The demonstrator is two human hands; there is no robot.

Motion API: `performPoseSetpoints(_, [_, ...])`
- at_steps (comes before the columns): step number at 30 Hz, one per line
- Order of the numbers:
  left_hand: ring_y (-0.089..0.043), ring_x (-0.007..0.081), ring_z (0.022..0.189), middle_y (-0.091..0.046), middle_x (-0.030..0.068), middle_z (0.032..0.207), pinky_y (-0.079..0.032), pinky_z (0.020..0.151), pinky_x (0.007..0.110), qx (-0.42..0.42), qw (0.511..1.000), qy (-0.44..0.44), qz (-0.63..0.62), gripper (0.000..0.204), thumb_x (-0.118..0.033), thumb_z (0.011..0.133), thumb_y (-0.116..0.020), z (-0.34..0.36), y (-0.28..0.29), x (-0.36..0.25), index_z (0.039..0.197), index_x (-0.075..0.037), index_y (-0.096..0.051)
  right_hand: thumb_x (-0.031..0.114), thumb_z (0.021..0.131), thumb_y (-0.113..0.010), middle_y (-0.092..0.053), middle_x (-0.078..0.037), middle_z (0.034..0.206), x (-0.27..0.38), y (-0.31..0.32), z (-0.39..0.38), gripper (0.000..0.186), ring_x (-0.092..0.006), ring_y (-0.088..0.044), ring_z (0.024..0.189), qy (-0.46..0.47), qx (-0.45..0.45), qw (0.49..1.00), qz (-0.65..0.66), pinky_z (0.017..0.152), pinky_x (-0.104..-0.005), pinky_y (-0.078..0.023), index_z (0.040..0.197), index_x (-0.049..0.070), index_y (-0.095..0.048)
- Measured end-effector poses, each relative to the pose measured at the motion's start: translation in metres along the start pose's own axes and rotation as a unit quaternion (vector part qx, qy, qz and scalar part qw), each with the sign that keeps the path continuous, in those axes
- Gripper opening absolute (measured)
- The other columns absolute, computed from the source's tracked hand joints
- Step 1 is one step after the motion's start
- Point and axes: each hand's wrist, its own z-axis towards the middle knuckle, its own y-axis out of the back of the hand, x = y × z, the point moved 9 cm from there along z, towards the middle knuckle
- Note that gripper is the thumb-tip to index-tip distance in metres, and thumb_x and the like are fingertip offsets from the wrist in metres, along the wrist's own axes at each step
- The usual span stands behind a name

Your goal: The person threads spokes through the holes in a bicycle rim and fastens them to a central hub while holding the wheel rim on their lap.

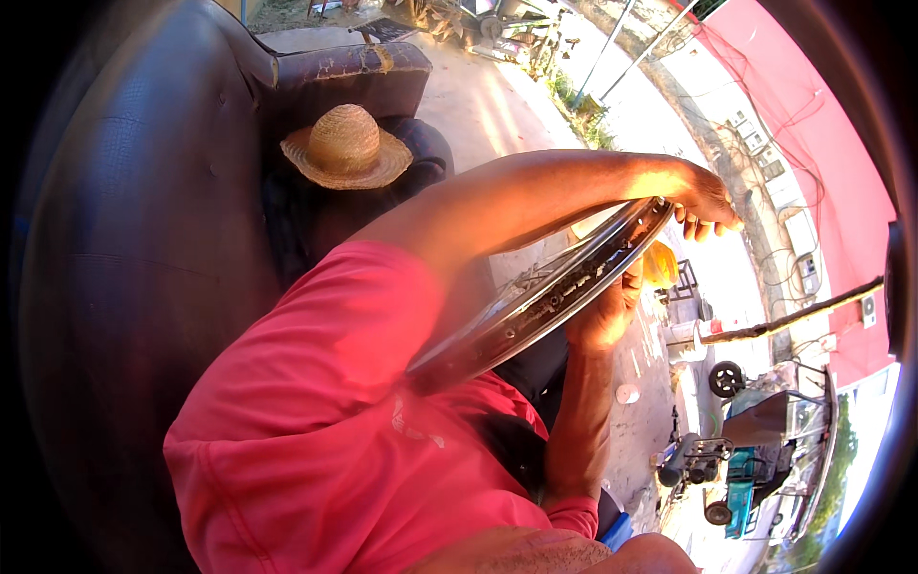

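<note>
A dark metal wheel rim (535, 311) with thin spokes leans across my lap against my red shirt. My left arm reaches over it, and my left hand (706, 203) curls its fingers at the rim's far end. Lower down, my right hand (604, 311) grips the rim from its outer side, with part of the fingers hidden behind it. Just beyond the rim is a rounded yellow object (660, 265), partly covered by the rim and hand.
A worn dark leather sofa (143, 249) fills the left, with a straw hat (346, 145) on it. The view is tilted sideways. A white bucket (684, 342), a pole (798, 311), a loose wheel (727, 379) and a teal three-wheeled vehicle (741, 493) stand on the right. A pink wall (813, 124) lies beyond.
</note>
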Motion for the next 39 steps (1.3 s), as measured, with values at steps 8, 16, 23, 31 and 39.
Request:
performPoseSetpoints(8, [-0.068,0.0199,0.073,-0.072,0.0118,0.086,-0.049,0.065,0.033,-0.008,1.000,0.001,-0.021,0.046,-0.045,0.095,-0.057,0.001,0.004,0.002,0.107,-0.003,-0.068,0.016,0.102,-0.057,-0.066,-0.002,0.095,-0.003,0.001,0.002,0.017,-0.0114,-0.061,0.084,-0.053,-0.009,0.998,0.034,0.077,-0.0270,-0.051,0.116,0.005,-0.060])
performPoseSetpoints(16, [-0.067,0.0182,0.070,-0.071,0.0098,0.082,-0.046,0.059,0.030,0.009,1.000,-0.003,-0.025,0.035,-0.036,0.089,-0.062,0.009,0.000,0.009,0.099,-0.003,-0.068,0.020,0.104,-0.056,-0.066,-0.001,0.098,-0.003,0.001,0.001,0.020,-0.0091,-0.059,0.084,-0.041,0.017,0.999,0.031,0.076,-0.0254,-0.048,0.115,0.005,-0.061])
performPoseSetpoints(23, [-0.068,0.0177,0.071,-0.072,0.0096,0.084,-0.049,0.064,0.030,-0.031,0.998,-0.048,0.016,0.037,-0.035,0.088,-0.065,0.006,0.007,0.003,0.100,-0.001,-0.071,0.019,0.106,-0.051,-0.065,-0.001,0.100,-0.006,0.005,-0.001,0.019,-0.0078,-0.057,0.084,-0.040,0.009,0.998,0.056,0.076,-0.0247,-0.047,0.114,0.004,-0.061])
performPoseSetpoints(31, [-0.061,0.0110,0.075,-0.068,0.0041,0.079,-0.051,0.070,0.031,-0.125,0.959,-0.202,0.158,0.026,-0.027,0.089,-0.073,-0.099,0.025,-0.047,0.096,-0.003,-0.072,0.017,0.106,-0.051,-0.065,-0.003,0.101,0.013,-0.005,-0.003,0.018,-0.0110,-0.061,0.085,-0.039,0.015,0.997,0.061,0.075,-0.0274,-0.051,0.114,0.005,-0.062])
performPoseSetpoints(39, [-0.055,0.0299,0.125,-0.061,0.0144,0.129,-0.039,0.108,0.042,-0.046,0.920,-0.235,0.310,0.028,-0.004,0.083,-0.066,-0.188,-0.006,-0.070,0.111,-0.004,-0.065,0.022,0.103,-0.057,-0.058,0.003,0.079,-0.001,-0.004,0.000,0.015,-0.0028,-0.045,0.059,-0.056,0.018,0.997,0.039,0.052,-0.0203,-0.035,0.100,0.009,-0.064])
